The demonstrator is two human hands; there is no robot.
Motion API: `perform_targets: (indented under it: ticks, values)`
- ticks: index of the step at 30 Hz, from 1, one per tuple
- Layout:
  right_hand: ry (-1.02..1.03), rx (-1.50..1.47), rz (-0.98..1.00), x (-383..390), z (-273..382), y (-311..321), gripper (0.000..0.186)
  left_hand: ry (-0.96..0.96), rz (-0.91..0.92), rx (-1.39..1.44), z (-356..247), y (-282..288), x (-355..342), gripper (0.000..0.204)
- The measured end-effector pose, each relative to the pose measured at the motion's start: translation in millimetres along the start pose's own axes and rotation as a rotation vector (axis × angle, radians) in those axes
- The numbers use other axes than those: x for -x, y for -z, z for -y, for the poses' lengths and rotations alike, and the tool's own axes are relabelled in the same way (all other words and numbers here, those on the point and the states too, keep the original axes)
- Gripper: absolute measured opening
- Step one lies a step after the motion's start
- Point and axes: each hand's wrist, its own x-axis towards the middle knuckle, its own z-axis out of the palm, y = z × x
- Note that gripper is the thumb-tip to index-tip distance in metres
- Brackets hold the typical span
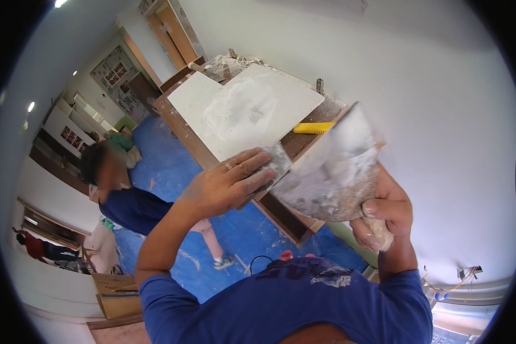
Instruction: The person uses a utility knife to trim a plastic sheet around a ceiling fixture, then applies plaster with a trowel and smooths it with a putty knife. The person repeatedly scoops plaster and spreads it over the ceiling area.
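My right hand (394, 211) grips the plaster-crusted handle of a wide putty knife (339, 179). Its broad metal blade is smeared with white and grey paste and tilts up toward the wall. In my left hand (221, 184) is a small flat scraper (281, 161), fingers pressed on its grey, paste-stained face. The scraper's edge meets or nearly meets the left edge of the putty knife's blade; I cannot tell if they touch. Beyond both hands lies a white board (198, 106) with a spread patch of wet-looking white paste (243, 106).
The board rests on a brown wooden bench (175, 114) against a pale wall (436, 109). On the bench are a yellow tool (313, 128) and a scraper with a wooden handle (196, 67). Another person (135, 200) stands at left on blue floor sheeting (172, 155). Wires (461, 279) stick out of the wall.
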Motion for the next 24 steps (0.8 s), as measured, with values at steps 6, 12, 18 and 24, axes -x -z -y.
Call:
perform_targets:
  ticks: [6, 12, 18, 24]
  values:
    - [0.330, 1.079, -0.107, 3.3, -17.3, 26.3, 0.071, 0.708, -0.726, 1.148, -19.7, -2.8, 11.2, 0.042]
    - [0.709, 1.599, 0.174, -35.5, -43.6, 7.9, 0.086, 0.494, -0.853, 1.702, -67.7, -43.4, -16.2, 0.039]
    - [0.284, 2.147, 0.010, -46.2, -24.2, 11.2, 0.080, 0.519, -1.051, 1.521, -73.4, -42.3, -15.1, 0.038]
    - [-0.021, 0.941, -0.217, -24.2, 5.8, 7.8, 0.068, 0.218, -1.041, 0.748, -49.7, -41.3, -1.8, 0.041]
